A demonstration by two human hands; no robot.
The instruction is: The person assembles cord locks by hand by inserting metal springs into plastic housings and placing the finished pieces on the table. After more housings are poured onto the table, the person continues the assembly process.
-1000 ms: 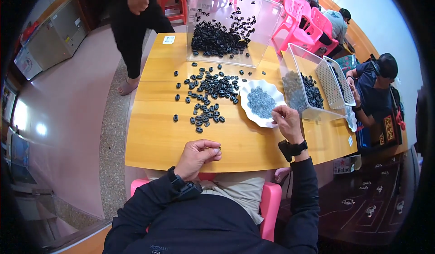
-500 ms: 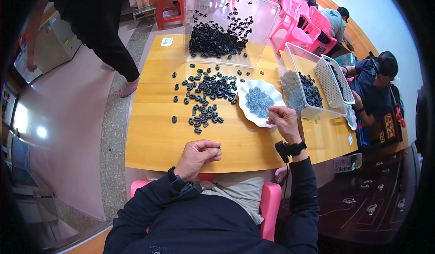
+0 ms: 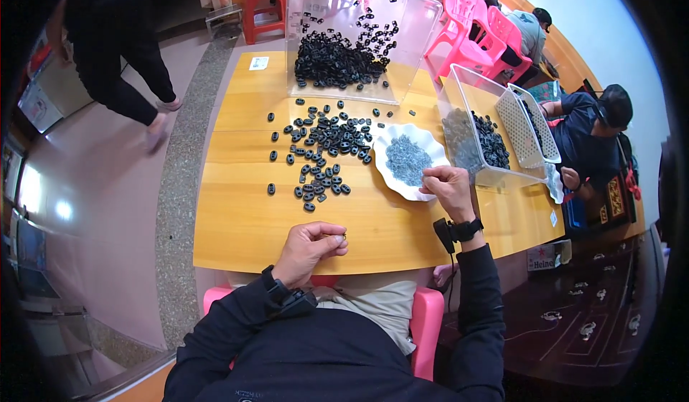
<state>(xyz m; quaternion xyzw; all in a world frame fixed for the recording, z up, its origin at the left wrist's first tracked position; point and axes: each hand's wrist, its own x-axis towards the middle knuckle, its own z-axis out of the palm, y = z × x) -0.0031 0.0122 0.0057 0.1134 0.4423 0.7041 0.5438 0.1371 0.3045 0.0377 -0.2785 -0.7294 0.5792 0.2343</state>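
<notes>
My left hand (image 3: 310, 250) is closed in a pinch above the table's near edge. A tiny dark thing, too small to name, shows at its fingertips. At the near right rim of a white scalloped bowl (image 3: 385, 175), the fingers of my right hand (image 3: 449, 188) are pressed together. Whatever they hold, if anything, is hidden. Many small clear-grey pieces (image 3: 408, 159) lie heaped in the bowl. Left of it, a loose pile of small black oval pieces (image 3: 337, 138), each with two holes, spreads over the wooden table (image 3: 244, 223).
Behind the pile stands a large clear bin (image 3: 416, 65) with many black pieces. To the right are a clear box (image 3: 517, 176) and a white perforated basket (image 3: 527, 133). A person (image 3: 592, 140) sits beyond them. Another person (image 3: 118, 50) stands on the left.
The person at the left has stepped further left. The seated person's hand has moved lower, by the basket. My two hands keep nearly the same pose; the view has shifted slightly.
</notes>
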